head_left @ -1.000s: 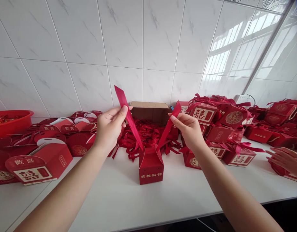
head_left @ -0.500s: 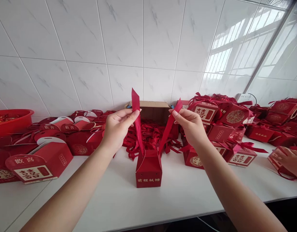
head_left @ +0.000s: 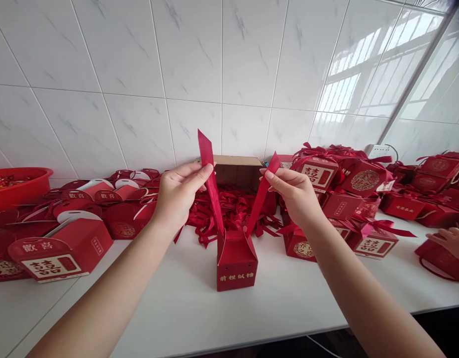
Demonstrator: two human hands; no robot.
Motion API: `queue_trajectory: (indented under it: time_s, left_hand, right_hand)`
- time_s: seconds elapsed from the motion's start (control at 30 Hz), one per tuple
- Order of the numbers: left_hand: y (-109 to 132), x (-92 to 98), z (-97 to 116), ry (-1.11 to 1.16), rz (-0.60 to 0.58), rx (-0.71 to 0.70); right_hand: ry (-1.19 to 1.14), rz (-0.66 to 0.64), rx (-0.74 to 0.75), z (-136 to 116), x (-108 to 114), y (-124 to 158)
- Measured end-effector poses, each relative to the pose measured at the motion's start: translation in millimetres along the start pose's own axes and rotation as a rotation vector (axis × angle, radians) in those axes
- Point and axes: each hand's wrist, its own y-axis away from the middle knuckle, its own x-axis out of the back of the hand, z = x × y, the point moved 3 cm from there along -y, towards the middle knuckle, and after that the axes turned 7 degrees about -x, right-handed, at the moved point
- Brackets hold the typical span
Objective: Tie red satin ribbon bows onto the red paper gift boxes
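A small red gift box with gold characters on its side stands upright on the white table, and a red ribbon rises from its top in two tails. My left hand pinches the left tail between thumb and fingers, its pointed end sticking up above the grip. The other tail is pinched by my right hand, with a shorter end showing. Both tails look taut and spread in a V. Behind the box lies a heap of loose red ribbons in front of an open cardboard box.
Unribboned red boxes crowd the left, near a red basin. Ribboned boxes are stacked on the right. At the far right, another person's hand touches a red box. A power strip sits by the tiled wall.
My left hand has moved slightly left and up with its ribbon tail. The small box has shifted and turned a little to the right. The other person's box has turned.
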Motion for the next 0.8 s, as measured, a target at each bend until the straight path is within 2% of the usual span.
queue_trajectory:
  time_s: [0.37, 0.5, 0.8]
  left_hand:
    - [9, 2.8, -9, -0.052, -0.033, 0.036]
    - [11, 3.5, -6, -0.114, -0.043, 0.003]
    - [5, 1.9, 0, -0.083, -0.026, -0.017]
  right_hand:
    - [0.021, -0.039, 0.025, -11, -6, 3]
    - [0.004, -0.048, 0.04, -12, -5, 2]
    - [-0.01, -0.05, 0.014, -12, -4, -1]
